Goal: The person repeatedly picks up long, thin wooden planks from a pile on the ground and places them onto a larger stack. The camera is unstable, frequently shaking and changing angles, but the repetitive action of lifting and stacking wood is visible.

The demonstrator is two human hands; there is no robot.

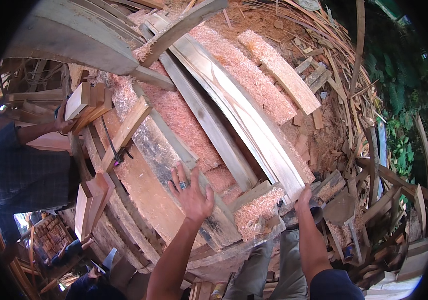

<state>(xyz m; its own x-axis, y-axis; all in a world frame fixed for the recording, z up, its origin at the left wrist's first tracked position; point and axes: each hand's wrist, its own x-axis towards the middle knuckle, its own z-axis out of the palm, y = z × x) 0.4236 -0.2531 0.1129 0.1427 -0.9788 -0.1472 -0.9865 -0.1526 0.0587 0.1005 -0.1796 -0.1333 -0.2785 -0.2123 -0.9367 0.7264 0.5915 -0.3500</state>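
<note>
A long pale plank (246, 112) with a smooth, bright upper face slants from the far middle toward me. My right hand (303, 198) grips its near end, the fingers partly hidden by the wood. My left hand (192, 194) wears a ring and has its fingers spread, over the edge of a dark-stained workbench board (174, 159); I cannot tell if it touches the wood. Nothing is held in it. Left of the pale plank lies a greyish beam (209, 125), with a dark gap between them.
Pinkish wood shavings (174, 107) cover much of the bench and ground. A squared timber (125, 132) lies across the bench. On the left, a person in a dark shirt (31, 170) holds wooden pieces (88, 105). Offcuts and sticks (341, 75) pile up at right.
</note>
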